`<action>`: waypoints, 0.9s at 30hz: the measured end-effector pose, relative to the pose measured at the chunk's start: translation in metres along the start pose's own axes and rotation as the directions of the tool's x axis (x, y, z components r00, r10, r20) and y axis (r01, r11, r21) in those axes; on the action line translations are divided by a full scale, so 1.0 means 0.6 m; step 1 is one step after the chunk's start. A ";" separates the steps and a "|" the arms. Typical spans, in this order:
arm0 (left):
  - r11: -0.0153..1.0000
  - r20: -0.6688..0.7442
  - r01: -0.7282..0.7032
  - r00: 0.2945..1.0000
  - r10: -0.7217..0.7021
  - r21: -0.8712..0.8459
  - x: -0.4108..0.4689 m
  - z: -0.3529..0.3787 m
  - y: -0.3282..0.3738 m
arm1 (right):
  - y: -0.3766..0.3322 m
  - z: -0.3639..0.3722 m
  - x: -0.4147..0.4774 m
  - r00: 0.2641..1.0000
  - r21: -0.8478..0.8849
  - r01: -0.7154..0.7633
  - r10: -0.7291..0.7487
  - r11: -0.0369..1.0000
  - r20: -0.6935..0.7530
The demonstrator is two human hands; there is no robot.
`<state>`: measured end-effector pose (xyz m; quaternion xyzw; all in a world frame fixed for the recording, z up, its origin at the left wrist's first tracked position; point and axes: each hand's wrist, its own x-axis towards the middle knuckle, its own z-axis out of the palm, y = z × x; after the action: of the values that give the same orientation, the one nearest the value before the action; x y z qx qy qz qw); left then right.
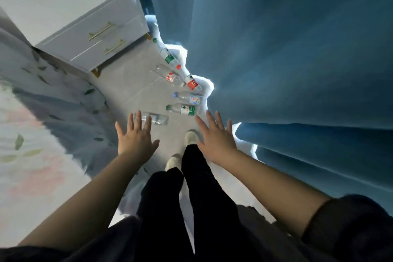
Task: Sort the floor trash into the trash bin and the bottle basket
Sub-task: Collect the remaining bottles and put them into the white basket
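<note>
head view showed left hand [136, 134] and right hand [214, 134] spread flat, holding nothing, above plastic bottles [185, 109] lying along the curtain [297, 59] edge. neither bin nor basket was visible. risk: round bottles could roll under the curtain if nudged.

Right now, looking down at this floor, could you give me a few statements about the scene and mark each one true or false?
1. The left hand and right hand are both empty, with fingers spread. True.
2. The bottles stand upright on the floor. False: they lie on their sides.
3. The white drawer unit has gold handles. True.
4. The curtain is red. False: it is blue.
5. The person's feet are bare. False: they wear white footwear.
</note>
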<state>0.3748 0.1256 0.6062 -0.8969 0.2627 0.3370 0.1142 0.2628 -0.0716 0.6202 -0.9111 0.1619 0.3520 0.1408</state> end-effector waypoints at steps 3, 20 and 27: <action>0.997 0.026 0.067 0.997 -0.067 -0.032 0.114 0.055 -0.024 | 0.005 0.020 0.153 0.995 -0.093 0.067 -0.060 0.993 0.083; 0.985 0.144 -0.063 0.989 0.039 0.164 0.680 0.599 -0.120 | 0.029 0.507 0.801 0.985 -0.154 -0.023 0.049 0.988 0.168; 0.964 0.093 -0.188 0.981 0.173 0.187 0.754 0.678 -0.143 | 0.048 0.581 0.880 0.998 -0.216 -0.014 0.029 0.976 0.063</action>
<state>0.4873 0.1746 0.0041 -0.8403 0.3705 0.3522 0.1803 0.4131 -0.0721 0.0053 -0.9070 0.1279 0.3989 0.0426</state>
